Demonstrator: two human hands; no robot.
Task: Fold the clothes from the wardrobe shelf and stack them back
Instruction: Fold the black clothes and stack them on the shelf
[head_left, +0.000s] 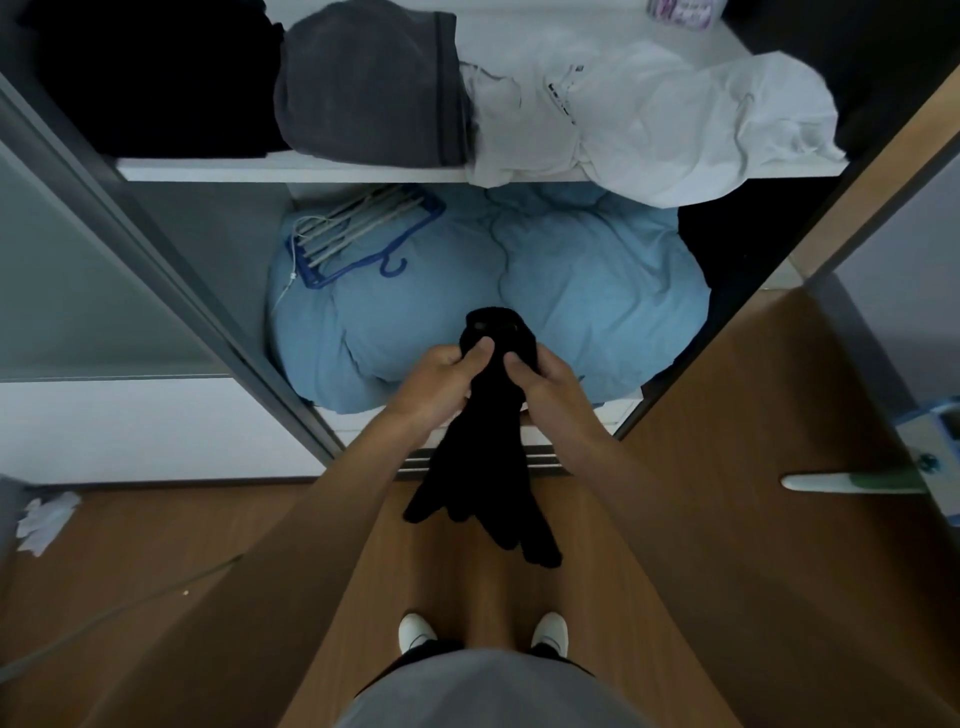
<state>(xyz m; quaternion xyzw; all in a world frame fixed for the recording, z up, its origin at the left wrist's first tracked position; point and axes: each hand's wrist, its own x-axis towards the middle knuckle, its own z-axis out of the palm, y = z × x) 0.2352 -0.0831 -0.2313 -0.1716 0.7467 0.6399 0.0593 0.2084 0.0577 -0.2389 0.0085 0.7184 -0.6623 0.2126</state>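
Observation:
A black garment (480, 467) hangs bunched from both my hands in front of the open wardrobe. My left hand (441, 382) grips its upper part from the left, thumb on top. My right hand (545, 382) grips it from the right, close beside the left. The cloth's lower end dangles above the floor. On the white wardrobe shelf (291, 170) above lie a black pile (156, 78) at the left, a folded dark grey garment (369, 83) in the middle and a crumpled white garment (649, 114) at the right, hanging over the shelf's front edge.
Below the shelf a light blue duvet (571, 291) fills the compartment, with a blue hanger (358, 234) lying on it. A grey sliding door (104, 249) stands at the left and a wooden door (779, 389) with a handle (852, 482) at the right. White paper (47, 519) lies on the wooden floor.

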